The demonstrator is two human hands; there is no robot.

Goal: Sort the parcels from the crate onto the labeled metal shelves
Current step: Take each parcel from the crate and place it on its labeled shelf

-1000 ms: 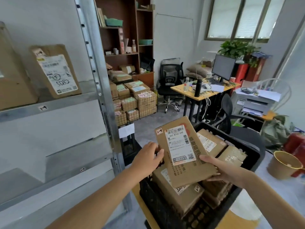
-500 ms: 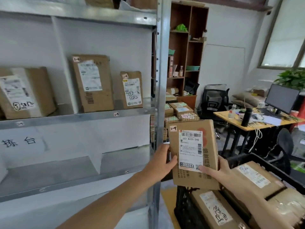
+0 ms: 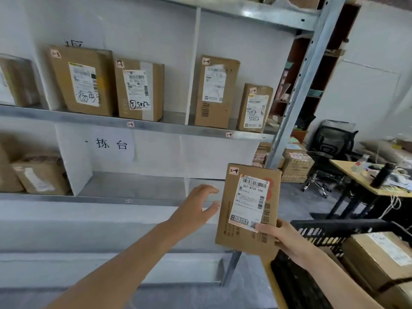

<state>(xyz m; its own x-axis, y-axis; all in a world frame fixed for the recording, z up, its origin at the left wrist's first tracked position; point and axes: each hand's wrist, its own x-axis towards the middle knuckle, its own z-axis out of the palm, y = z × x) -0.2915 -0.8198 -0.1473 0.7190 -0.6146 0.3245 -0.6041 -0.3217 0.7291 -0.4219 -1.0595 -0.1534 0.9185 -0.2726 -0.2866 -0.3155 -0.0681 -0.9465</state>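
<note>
Before the shelf's (image 3: 100,199) front edge, a parcel (image 3: 247,210) tagged 2-4 is gripped upright at its lower corner by the right hand (image 3: 287,240), label faced outward, seemingly for matching against the edge tags. The left hand (image 3: 195,208) is poised just beside it, grip wide, empty.

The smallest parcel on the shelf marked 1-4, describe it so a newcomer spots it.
On the grey metal shelving rack, follow the shelf tagged 1-4 to its right end. The small brown cardboard parcel stands upright there, last in the row. It is shorter than the tall brown cardboard box beside it.
</note>
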